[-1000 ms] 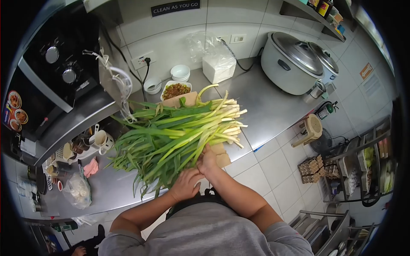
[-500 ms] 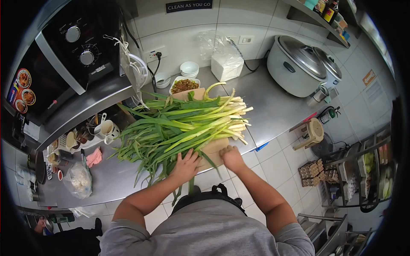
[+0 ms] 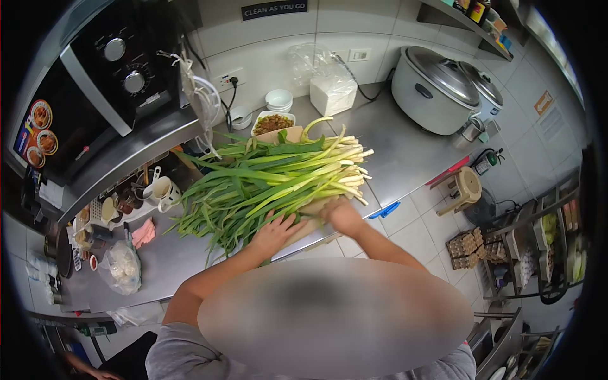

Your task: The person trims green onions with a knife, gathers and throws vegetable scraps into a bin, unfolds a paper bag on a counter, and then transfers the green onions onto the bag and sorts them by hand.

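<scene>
A large heap of leeks or big spring onions (image 3: 272,180) lies across the counter, white root ends to the right and green leaves to the left. Under it is a brown paper or cardboard sheet (image 3: 303,232), its near edge raised between my hands. My left hand (image 3: 274,234) rests at the near side of the leaves, fingers spread over them and the sheet's edge. Curled fingers of my right hand (image 3: 343,216) grip the sheet's near right part, below the white stems; the fingertips are partly hidden.
Behind the heap stand a dish of chopped brown food (image 3: 273,123), white bowls (image 3: 279,99) and a bagged white stack (image 3: 332,95). Rice cookers (image 3: 437,88) are at the back right, a microwave (image 3: 95,82) at the left. A plastic bag (image 3: 120,269) lies front left. A blurred patch covers the lower middle.
My right hand has shifted slightly left and up, and the sheet's near edge has risen from the counter. My left hand stays at the leaves. Long leaves hanging over the front edge have been drawn up.
</scene>
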Demonstrator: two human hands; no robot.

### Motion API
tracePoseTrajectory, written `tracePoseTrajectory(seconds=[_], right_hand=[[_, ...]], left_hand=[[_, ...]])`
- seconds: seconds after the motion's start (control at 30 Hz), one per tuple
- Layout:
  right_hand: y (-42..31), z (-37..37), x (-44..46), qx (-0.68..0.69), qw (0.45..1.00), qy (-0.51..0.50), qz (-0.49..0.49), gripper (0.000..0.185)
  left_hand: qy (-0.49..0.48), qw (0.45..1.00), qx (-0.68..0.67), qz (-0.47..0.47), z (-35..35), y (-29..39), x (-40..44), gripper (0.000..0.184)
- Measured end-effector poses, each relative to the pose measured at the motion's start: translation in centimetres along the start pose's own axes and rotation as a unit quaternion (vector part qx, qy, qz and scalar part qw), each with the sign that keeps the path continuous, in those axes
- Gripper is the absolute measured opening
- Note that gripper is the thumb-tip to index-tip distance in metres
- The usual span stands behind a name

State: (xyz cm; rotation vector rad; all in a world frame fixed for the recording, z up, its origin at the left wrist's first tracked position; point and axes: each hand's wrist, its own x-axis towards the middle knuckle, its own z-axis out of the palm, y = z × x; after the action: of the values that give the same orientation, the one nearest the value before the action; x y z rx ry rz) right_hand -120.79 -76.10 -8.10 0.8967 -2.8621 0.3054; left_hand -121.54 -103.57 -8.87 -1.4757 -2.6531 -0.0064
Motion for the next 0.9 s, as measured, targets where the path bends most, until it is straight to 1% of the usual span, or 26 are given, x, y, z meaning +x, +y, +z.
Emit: tracePoseTrajectory(seconds=[0.03,0.07,0.1,0.13,0.2,0.23,0.27,0.3,0.33,0.4,0.43,0.47,0.5,0.53,0.57,0.6,0.63,0.67,0.7,0.73,0.77,0.8,0.87,0.9], right_hand=[[0.8,-1.3,-0.2,-0.010,0.998,0.053,-0.012,0.018],[1.1,-3.4,-0.4,-0.029,0.998,0.053,0.000,0.017],[1.3,-4.9,-0.6,-0.050,0.997,0.054,0.012,0.016],[1.6,-4.9,-1.4,-0.049,0.997,0.053,0.008,0.016],[1.3,-4.0,-3.4,-0.133,0.987,-0.080,0.032,0.025],[0.6,-2.8,-4.1,-0.134,0.987,-0.081,0.028,0.025],[-0.3,-1.0,-4.8,-0.111,0.992,-0.051,0.027,0.024],[-1.4,0.4,-5.4,-0.086,0.996,-0.022,0.027,0.024],[-2.9,1.1,-5.5,-0.083,0.996,-0.023,0.023,0.024],[-6.1,2.0,-4.5,0.037,0.996,0.055,0.066,0.019],[-7.1,2.3,-3.6,0.040,0.996,0.054,0.063,0.019],[-8.1,2.7,-2.7,0.101,0.992,-0.001,0.075,0.017],[-9.1,3.0,-1.9,0.161,0.981,-0.057,0.089,0.015],[-10.5,2.6,-0.8,0.132,0.989,-0.045,0.052,0.014],[-11.9,1.8,0.5,0.103,0.994,-0.032,0.020,0.013],[-12.9,1.4,1.7,0.089,0.996,0.000,-0.016,0.015],[-13.9,1.3,2.6,0.073,0.996,0.031,-0.049,0.016],[-14.6,4.0,3.2,0.151,0.988,-0.023,-0.014,0.020],[-14.7,6.6,3.5,0.226,0.971,-0.072,0.021,0.024],[-15.2,4.9,3.7,0.213,0.958,-0.191,0.028,0.030],[-15.1,2.8,3.5,0.202,0.929,-0.307,0.038,0.037],[-14.5,2.7,2.2,0.205,0.929,-0.300,0.071,0.037],[-13.6,2.7,-2.0,0.413,0.872,-0.246,0.087,0.045],[-12.8,3.0,-4.5,0.413,0.871,-0.229,0.133,0.045]], left_hand=[[-0.018,1.000,-0.002,-0.019,-0.7,-0.1,-0.1,0.051],[-0.022,0.999,-0.002,-0.024,-0.6,-0.5,-0.5,0.051],[-0.040,0.999,0.027,-0.014,-0.2,-0.9,-0.7,0.051],[-0.056,0.997,0.056,-0.003,0.0,-1.2,-0.9,0.051],[-0.071,0.996,0.044,-0.003,0.1,-1.8,-1.9,0.049],[-0.049,0.998,0.026,0.006,1.0,-2.3,-2.4,0.048],[-0.026,0.999,0.008,0.016,1.6,-2.6,-2.8,0.047],[-0.028,1.000,0.007,0.012,1.8,-2.7,-3.0,0.047],[-0.023,1.000,0.001,0.019,1.9,-2.9,-2.9,0.045],[-0.021,1.000,-0.005,0.022,1.2,-2.9,-2.7,0.044],[-0.039,0.998,-0.037,0.022,-0.2,-2.7,-2.6,0.042],[-0.057,0.996,-0.069,0.022,-0.9,-2.7,-2.6,0.040],[-0.059,0.996,-0.070,0.022,-0.9,-3.0,-2.7,0.040],[-0.030,0.980,-0.198,-0.021,-0.8,-3.2,-2.9,0.037],[-0.004,0.945,-0.322,-0.061,-0.6,-3.2,-2.6,0.034],[-0.012,0.944,-0.325,-0.048,-1.8,-2.7,-2.1,0.034],[0.037,0.932,-0.355,-0.060,-4.2,-1.7,-1.5,0.031],[0.084,0.916,-0.386,-0.071,-5.4,-0.8,-0.9,0.030],[0.074,0.929,-0.363,-0.015,-3.0,-0.5,-0.6,0.029],[0.068,0.927,-0.369,0.007,-1.9,-0.5,-0.6,0.029],[0.008,0.947,-0.320,-0.006,-0.9,-1.0,-0.7,0.031],[-0.053,0.962,-0.268,-0.013,-0.1,-1.2,-0.8,0.033],[-0.073,0.974,-0.201,-0.073,0.1,-0.7,-1.7,0.037],[-0.047,0.981,-0.171,-0.079,-0.5,-0.1,-1.7,0.032]])
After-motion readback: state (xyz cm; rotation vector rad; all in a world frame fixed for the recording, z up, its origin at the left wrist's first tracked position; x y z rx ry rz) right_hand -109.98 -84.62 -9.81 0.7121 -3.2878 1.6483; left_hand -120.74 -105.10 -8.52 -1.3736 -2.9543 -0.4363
